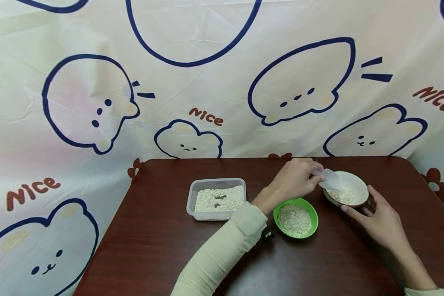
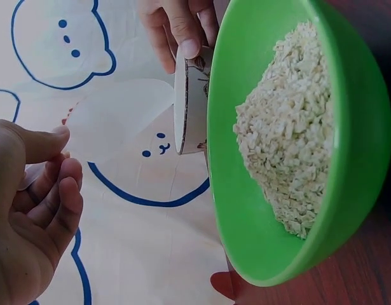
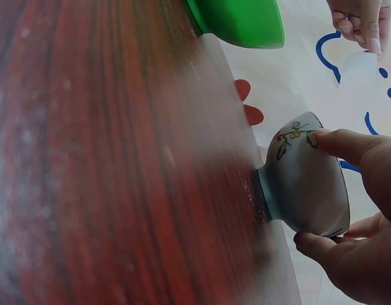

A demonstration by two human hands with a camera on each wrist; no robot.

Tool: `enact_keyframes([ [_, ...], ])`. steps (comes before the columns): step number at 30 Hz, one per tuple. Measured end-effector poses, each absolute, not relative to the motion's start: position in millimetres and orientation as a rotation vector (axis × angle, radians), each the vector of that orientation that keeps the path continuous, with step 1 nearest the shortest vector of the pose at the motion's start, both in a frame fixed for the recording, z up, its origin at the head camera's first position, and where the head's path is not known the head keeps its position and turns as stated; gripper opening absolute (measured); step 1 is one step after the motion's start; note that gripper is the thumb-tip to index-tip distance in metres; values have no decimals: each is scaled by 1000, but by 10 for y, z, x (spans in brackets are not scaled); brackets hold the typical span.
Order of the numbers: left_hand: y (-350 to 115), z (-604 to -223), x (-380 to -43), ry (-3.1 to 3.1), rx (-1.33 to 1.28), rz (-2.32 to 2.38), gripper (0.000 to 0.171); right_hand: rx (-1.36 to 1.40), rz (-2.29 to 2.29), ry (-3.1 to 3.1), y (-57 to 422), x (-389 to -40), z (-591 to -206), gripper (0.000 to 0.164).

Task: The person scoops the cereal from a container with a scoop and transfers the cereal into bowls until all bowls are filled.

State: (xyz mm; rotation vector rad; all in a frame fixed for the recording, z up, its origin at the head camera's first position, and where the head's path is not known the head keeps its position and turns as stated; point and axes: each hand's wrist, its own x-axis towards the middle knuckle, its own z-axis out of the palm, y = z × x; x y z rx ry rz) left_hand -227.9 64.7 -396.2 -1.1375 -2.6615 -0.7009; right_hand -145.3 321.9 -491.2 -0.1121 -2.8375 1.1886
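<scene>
My left hand [image 1: 297, 177] pinches a translucent white plastic scoop [image 1: 330, 180] by its handle, its blade tipped down over a white bowl [image 1: 359, 187]. Oat flakes [image 1: 345, 196] lie in the bottom of that bowl. From the right, my right hand [image 1: 385, 220] holds the bowl by its side, thumb near the rim; the right wrist view shows a floral pattern on the bowl [image 3: 306, 181], which stands on the table. Below my left forearm sits a green bowl [image 2: 367, 146] with a heap of oat flakes [image 2: 287, 136].
A clear plastic tub [image 1: 190, 201] of pale flakes stands left on the dark wooden table [image 1: 151, 246]. A small black object [image 1: 267, 233] lies beside the green bowl, partly hidden by the left sleeve. Behind the table hangs a printed cloth [image 1: 214, 88].
</scene>
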Motion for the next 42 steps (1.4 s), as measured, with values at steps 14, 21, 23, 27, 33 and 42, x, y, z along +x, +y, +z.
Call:
enact_keyframes([
  [14, 624, -3967, -2283, -2655, -1112, -744, 23, -118, 1177, -2848, 3226, -1453, -4903, 114],
  [21, 516, -3976, -2271, -2644, -1051, -888, 21, -128, 1168, -2848, 3237, -1443, -4887, 114],
  [23, 449, -3979, -2262, -2627, -1032, -948, 20, -135, 1152, -2848, 3243, -1439, -4870, 114],
  [27, 287, -3970, -2232, -2583, -979, -1032, 18, -170, 1089, -2851, 3243, -1423, -4823, 113],
  [33, -1, -4008, -2177, -2466, -940, -1160, 15, -192, 988, -2849, 3185, -1356, -4713, 111],
  [42, -519, -4125, -2076, -2310, -833, -1270, 11, -49, 1009, -2820, 2927, -1306, -4495, 106],
])
